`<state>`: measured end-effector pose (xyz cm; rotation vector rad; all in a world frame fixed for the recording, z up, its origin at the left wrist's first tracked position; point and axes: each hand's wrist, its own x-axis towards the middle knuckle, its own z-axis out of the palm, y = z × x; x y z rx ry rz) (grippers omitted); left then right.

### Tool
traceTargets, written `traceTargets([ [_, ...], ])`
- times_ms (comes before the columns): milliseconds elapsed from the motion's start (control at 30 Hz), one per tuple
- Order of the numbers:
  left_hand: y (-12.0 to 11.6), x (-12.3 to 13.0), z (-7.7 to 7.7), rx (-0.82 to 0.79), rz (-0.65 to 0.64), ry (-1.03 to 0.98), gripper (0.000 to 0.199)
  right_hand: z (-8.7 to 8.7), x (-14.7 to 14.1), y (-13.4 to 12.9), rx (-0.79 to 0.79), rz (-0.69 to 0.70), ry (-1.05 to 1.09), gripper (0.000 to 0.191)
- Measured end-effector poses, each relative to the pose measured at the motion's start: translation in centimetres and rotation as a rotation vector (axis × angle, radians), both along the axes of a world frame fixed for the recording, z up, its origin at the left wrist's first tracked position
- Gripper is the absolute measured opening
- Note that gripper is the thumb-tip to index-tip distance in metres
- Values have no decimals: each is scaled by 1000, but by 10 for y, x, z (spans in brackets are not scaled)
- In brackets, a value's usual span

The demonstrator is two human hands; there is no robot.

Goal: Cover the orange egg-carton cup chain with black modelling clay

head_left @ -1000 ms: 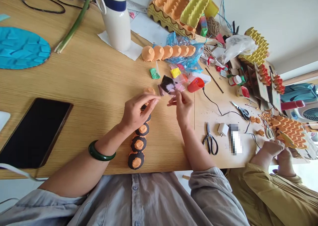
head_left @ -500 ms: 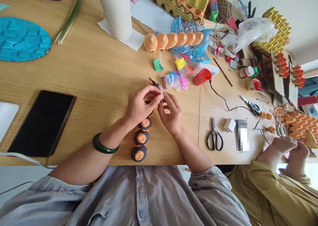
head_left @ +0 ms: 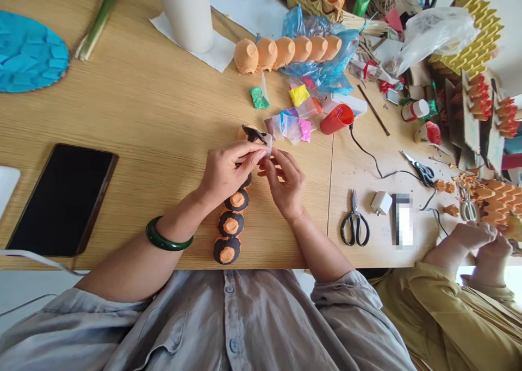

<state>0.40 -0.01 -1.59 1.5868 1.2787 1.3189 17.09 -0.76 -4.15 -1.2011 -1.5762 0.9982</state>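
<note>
Between my hands is a small clear plastic bag (head_left: 267, 139) with black, soft-looking material (head_left: 253, 134) at its upper left end. My left hand (head_left: 228, 169), above a dark green bangle, pinches the bag between thumb and fingertips. The curled fingers of my right hand (head_left: 287, 183) close on the bag's lower right side; their exact grip is partly hidden. Under the hands runs a row of orange egg-carton cups (head_left: 230, 225) with black rings around their tops. Its far end shows a bare orange cup, and my left hand covers the middle.
Colored clay packets (head_left: 291, 126), a red cup (head_left: 336, 119) and an orange cup row (head_left: 285, 53) lie beyond my hands. Black-handled scissors (head_left: 354, 221) rest at right, a phone (head_left: 61, 197) at left. A co-worker's hands (head_left: 477, 240) are at far right.
My fingers have shifted on the bag, and more of the black material and clear plastic shows above them. The view has moved slightly; the cup row stays in place.
</note>
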Motion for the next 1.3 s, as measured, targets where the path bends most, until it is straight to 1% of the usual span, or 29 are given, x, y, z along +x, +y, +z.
traceTargets([
  [133,0,0,-1,22,-7,-10,22,2,-1,0,83,-2,-1,42],
  [300,1,0,-8,103,5,23,21,-7,0,4,230,-3,44,34],
  [400,2,0,-12,164,23,115,19,-9,0,6,282,-25,42,28],
  [533,3,-1,-14,280,27,258,12,-3,2,6,394,-26,-79,19],
  [600,2,-1,-14,322,42,337,11,1,3,6,436,-50,-135,17],
  [667,1,1,-15,383,71,403,12,3,5,7,417,-115,-160,16],
  [733,-1,3,-16,449,83,448,14,2,8,9,353,-187,-163,14],
  [800,-2,5,-17,489,74,479,14,-1,10,11,300,-217,-162,12],
  [867,-2,7,-18,494,63,482,14,-5,12,12,319,-193,-168,16],
  [1000,-1,6,-18,504,56,476,14,-9,16,12,428,-110,-157,32],
  [1167,-1,6,-15,571,35,483,14,-4,19,11,450,-57,-262,23],
  [1233,-1,7,-14,599,16,479,15,-3,20,12,442,-46,-294,27],
  [1300,-2,8,-13,624,-17,490,17,-5,20,13,401,-59,-285,33],
])
